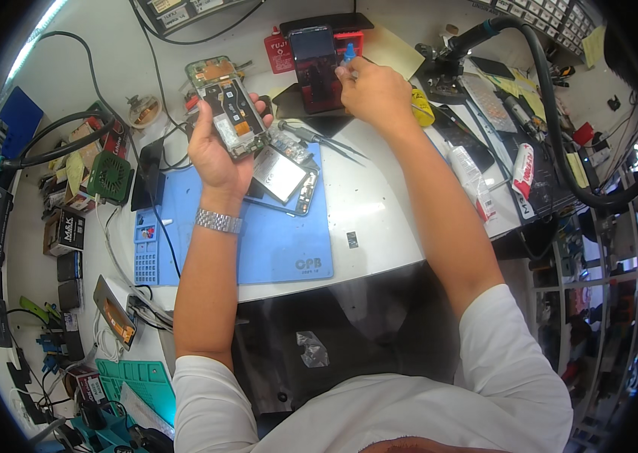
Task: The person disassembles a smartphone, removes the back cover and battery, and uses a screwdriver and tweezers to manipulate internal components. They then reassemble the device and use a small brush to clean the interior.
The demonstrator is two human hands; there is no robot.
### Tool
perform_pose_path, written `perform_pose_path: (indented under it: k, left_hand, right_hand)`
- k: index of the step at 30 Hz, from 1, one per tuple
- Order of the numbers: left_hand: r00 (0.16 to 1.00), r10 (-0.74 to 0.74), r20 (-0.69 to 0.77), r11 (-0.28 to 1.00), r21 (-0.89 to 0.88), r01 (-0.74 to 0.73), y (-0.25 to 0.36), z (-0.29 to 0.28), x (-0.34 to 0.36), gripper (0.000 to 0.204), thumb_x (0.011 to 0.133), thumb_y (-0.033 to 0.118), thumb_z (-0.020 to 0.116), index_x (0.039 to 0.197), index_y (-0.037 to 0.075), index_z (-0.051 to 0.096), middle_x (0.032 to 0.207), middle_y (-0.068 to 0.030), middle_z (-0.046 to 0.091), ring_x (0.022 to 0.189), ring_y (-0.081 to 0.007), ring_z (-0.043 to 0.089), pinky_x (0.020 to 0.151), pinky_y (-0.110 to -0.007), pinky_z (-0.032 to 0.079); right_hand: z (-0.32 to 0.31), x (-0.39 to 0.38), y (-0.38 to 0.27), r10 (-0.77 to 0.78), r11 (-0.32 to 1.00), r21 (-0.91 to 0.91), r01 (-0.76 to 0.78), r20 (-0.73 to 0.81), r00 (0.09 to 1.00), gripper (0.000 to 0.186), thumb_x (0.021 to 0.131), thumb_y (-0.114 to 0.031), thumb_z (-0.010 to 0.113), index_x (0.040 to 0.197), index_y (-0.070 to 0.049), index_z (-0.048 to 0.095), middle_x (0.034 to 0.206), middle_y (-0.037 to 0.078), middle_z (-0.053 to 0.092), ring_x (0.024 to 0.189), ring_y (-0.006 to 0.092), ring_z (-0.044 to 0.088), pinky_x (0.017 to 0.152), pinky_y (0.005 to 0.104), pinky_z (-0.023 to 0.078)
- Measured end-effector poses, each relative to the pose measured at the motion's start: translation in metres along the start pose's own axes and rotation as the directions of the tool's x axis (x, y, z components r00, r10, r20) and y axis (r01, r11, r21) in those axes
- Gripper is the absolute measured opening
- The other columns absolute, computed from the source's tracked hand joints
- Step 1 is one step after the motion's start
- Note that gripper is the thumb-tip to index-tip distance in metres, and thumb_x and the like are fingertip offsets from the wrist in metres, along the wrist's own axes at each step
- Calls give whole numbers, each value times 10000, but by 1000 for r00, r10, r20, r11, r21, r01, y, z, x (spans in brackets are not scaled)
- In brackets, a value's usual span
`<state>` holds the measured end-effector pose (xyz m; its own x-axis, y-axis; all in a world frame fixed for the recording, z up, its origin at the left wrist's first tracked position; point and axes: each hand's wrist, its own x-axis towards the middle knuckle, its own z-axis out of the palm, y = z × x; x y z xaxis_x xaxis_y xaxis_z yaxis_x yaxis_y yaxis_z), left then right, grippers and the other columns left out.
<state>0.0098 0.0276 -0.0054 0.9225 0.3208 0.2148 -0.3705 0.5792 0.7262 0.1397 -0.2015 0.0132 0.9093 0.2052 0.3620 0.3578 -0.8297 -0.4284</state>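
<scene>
My left hand (219, 147), a metal watch on its wrist, is closed around an opened phone's frame (230, 109). Its inner side faces up, with orange foil and black flex parts showing. Beneath that hand, a phone housing with a silver battery (279, 172) lies on a blue repair mat (281, 245). Farther right, my right hand (379, 92) pinches a small blue-capped bottle (349, 53); the fingers hide most of its body. Just left of it a dark phone (314, 68) stands propped up. Tweezers (326, 140) lie between my hands.
A red container (279, 51) stands behind the dark phone. On the right are white tubes (471, 181), a yellow roll (422, 108) and a thick black flexible arm (549, 98). Cables, a green fan (111, 178) and boxes crowd the left. A foil scrap (352, 239) lies near the table edge.
</scene>
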Motion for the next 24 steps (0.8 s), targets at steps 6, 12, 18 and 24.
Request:
perform_pose_path:
  k: [6,12,18,24]
  left_hand:
    - [1000,-4,-22,1000,-8,3,-1,5,-3,577,1171,495,422,1405,-8,579,1225,-211,717,1136,-342,736,990,-517,625]
    - [999,3,-40,1000,10,-3,1,8,-3,582,1174,493,409,1417,-11,566,1238,-224,706,1152,-348,729,990,-522,627]
    - [1000,13,-15,1000,18,-13,-1,5,-2,588,1174,496,397,1421,-10,567,1243,-225,707,1154,-350,729,988,-525,625]
    - [1000,3,-10,1000,15,-3,-1,-2,1,617,1179,471,387,1517,-24,532,1368,-279,682,1234,-403,713,1033,-563,619]
  right_hand:
    - [-18,-5,-1,111,992,-66,-106,79,991,330,965,-312,661,1132,-84,832,1053,191,819,1050,398,781,908,507,615]
    - [-20,-6,5,124,971,-232,-60,273,954,323,901,-272,709,1130,-80,832,1201,167,809,1145,355,774,960,455,616]
    - [-13,-5,4,164,980,-141,-143,150,975,343,903,-312,716,1114,-69,833,1170,181,810,1125,370,775,953,474,615]
    - [-20,-10,0,138,989,-79,-129,132,982,360,911,-303,648,1039,-25,838,1122,222,808,1082,424,762,964,508,596]
